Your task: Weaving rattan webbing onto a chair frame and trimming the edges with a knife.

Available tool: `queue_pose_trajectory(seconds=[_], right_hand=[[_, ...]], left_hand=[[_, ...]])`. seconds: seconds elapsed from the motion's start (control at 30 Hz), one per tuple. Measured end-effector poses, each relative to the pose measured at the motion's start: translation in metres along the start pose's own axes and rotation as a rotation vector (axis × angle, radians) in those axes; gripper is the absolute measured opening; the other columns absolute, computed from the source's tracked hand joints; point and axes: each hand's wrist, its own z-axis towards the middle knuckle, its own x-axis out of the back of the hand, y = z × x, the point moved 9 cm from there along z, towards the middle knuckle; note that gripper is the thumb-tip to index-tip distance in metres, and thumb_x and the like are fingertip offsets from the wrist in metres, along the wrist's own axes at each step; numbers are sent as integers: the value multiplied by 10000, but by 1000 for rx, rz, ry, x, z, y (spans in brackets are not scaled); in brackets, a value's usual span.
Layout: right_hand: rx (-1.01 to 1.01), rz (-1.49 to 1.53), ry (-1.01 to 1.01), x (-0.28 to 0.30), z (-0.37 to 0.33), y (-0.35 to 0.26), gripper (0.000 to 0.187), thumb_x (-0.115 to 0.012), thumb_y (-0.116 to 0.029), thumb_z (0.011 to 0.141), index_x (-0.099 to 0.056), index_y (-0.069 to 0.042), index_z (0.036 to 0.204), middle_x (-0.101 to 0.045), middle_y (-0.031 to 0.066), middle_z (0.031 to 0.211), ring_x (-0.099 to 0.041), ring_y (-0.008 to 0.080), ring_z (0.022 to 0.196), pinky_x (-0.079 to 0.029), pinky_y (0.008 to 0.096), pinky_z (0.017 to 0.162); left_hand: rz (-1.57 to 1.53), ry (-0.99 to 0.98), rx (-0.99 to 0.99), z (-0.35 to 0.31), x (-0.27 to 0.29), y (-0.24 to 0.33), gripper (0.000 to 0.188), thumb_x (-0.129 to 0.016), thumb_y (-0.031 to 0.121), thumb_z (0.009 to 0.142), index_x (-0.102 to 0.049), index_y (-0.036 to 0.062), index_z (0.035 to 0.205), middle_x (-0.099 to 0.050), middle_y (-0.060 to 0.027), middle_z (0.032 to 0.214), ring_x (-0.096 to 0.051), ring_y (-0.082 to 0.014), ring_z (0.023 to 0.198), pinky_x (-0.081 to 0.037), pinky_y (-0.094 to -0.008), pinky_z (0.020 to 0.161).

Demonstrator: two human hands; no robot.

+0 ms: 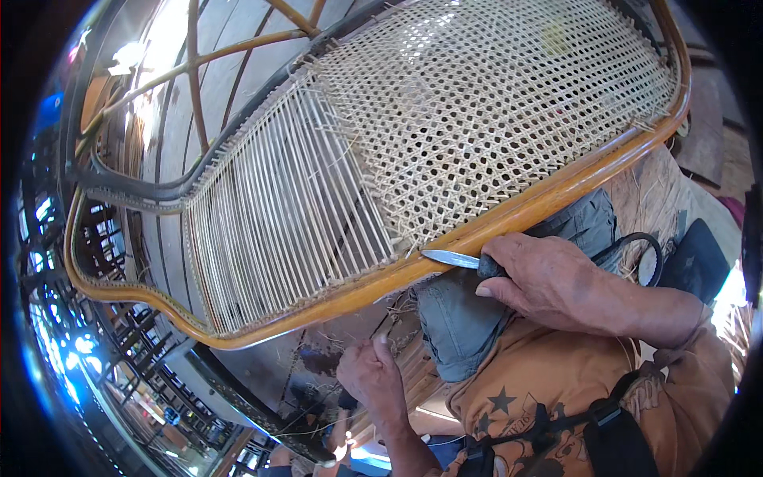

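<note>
A curved wooden seat frame lies across my lap. Over its right part stretches woven cane mesh with small holes; on the left, parallel cane strands run between the frame's edges. In my right hand is a knife, held by its dark handle, its pointed blade lying at the frame's near rail beside the edge of the weave. Below the rail, apart from it, my left hand is closed with the thumb uppermost. Whatever its fingers hold, if anything, is hidden.
Bent poles cross above the slatted surface behind the frame. A dark curved piece lies at lower left. To the right, a black loop-shaped handle stands near loose fibres. Dark stacked frames fill the left side.
</note>
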Motion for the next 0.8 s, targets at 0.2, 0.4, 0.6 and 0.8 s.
queue_pose_trajectory(seconds=[0.2, 0.4, 0.6, 0.8], right_hand=[[-26, -26, 3, -3, 2, -3, 289, -570, -256, 878, -492, 20, 917, -585, 210, 807, -607, 368, 770, -496, 428, 669], [-47, 5, 10, -8, 5, -7, 286, -565, -248, 880, -490, 26, 916, -587, 229, 824, -603, 387, 777, -492, 447, 677], [-60, 42, -5, -15, 6, -7, 298, -552, -246, 888, -482, 41, 932, -585, 230, 825, -604, 386, 774, -498, 437, 675], [-91, 88, -21, -15, 5, -7, 304, -536, -242, 900, -472, 51, 952, -583, 223, 836, -605, 374, 807, -500, 432, 687]], left_hand=[[-165, 20, 56, -25, 14, 39, 165, -589, 227, 861, -629, 67, 871, -590, -122, 962, -545, -344, 919, -355, -474, 827], [18, 596, -702, -48, 39, 141, 353, -582, 198, 850, -565, 96, 1187, -383, -197, 1321, -314, -405, 1280, -279, -553, 993], [108, 615, -707, -37, 25, 149, 433, -584, 128, 805, -535, 85, 1234, -327, -194, 1380, -229, -433, 1326, -260, -573, 1007], [112, 554, -683, -30, 21, 151, 444, -555, 88, 799, -520, 50, 1240, -319, -194, 1387, -213, -430, 1334, -254, -569, 1015]])
